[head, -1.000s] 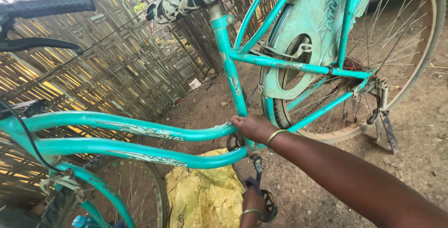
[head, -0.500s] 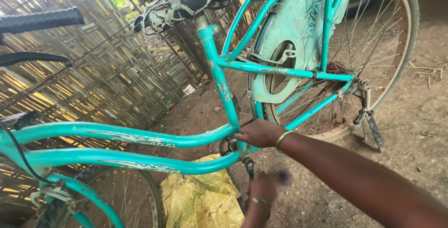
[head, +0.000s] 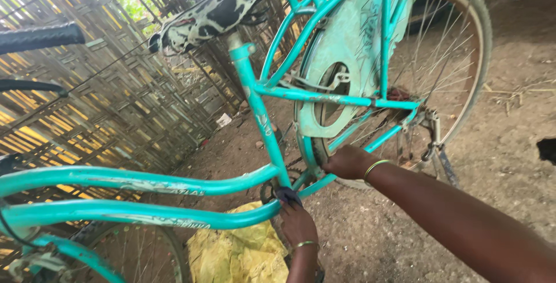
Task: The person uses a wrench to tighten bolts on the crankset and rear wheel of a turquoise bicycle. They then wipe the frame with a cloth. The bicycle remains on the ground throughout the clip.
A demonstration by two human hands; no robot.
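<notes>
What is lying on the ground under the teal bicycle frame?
A crumpled yellow sheet lies on the dirt under the frame. The left hand covers its right edge; what it hides cannot be seen.

A woven bamboo fence fills the left side and the back, its strips crossing in a lattice, with bright daylight and green leaves showing through the gaps. The floor is bare brown dirt, scattered with dry straw and small scraps near the fence.

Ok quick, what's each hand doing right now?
Left hand: closed on a dark cloth, pressed against the teal bike frame by the pedals.
Right hand: closed around the frame's lower rear tube.
</notes>
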